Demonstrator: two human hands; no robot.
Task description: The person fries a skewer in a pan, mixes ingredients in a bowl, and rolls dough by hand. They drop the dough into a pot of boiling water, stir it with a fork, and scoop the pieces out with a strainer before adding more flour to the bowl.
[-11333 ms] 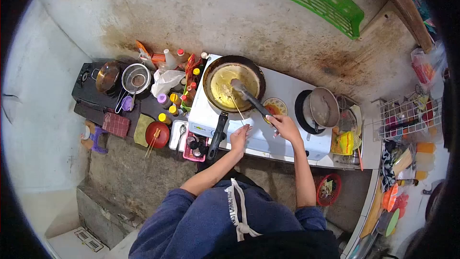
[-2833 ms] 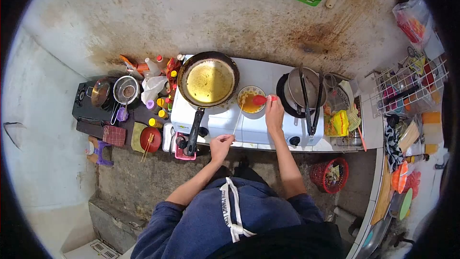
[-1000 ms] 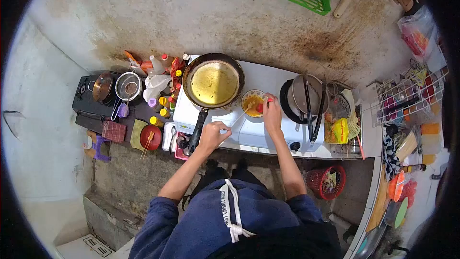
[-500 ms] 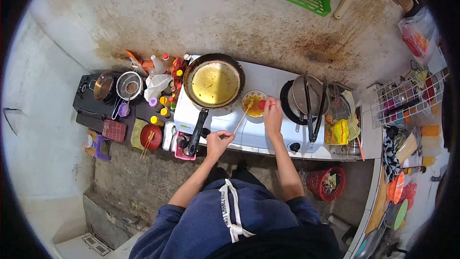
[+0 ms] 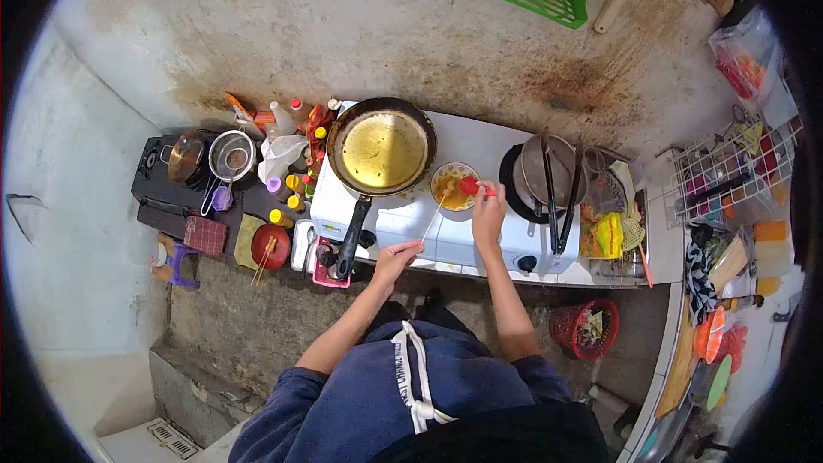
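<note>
My left hand (image 5: 396, 259) is closed on the lower end of a thin wooden skewer (image 5: 433, 221). The skewer's food-covered tip lies over a small patterned bowl (image 5: 440, 170) of yellow-orange liquid. From the right, my right hand (image 5: 489, 207) grips a red spoon (image 5: 469, 186), whose head is above the bowl near the skewer tip. Left of the bowl, a large black frying pan (image 5: 382, 150) with yellowish oil rests on the white stove (image 5: 411, 240), its handle pointing toward me.
On the stove's right burner sits a pot (image 5: 549, 171) with black tongs across it. A red plate (image 5: 273, 250) with finished-looking skewers, bottles (image 5: 296, 203) and a strainer (image 5: 231, 154) stand to the left. A red basket (image 5: 591, 330) is on the floor at right.
The red spoon's head has tilted and now shows more fully over the bowl. My left hand has turned slightly, with the skewer standing steeper. The pan and pot stay put.
</note>
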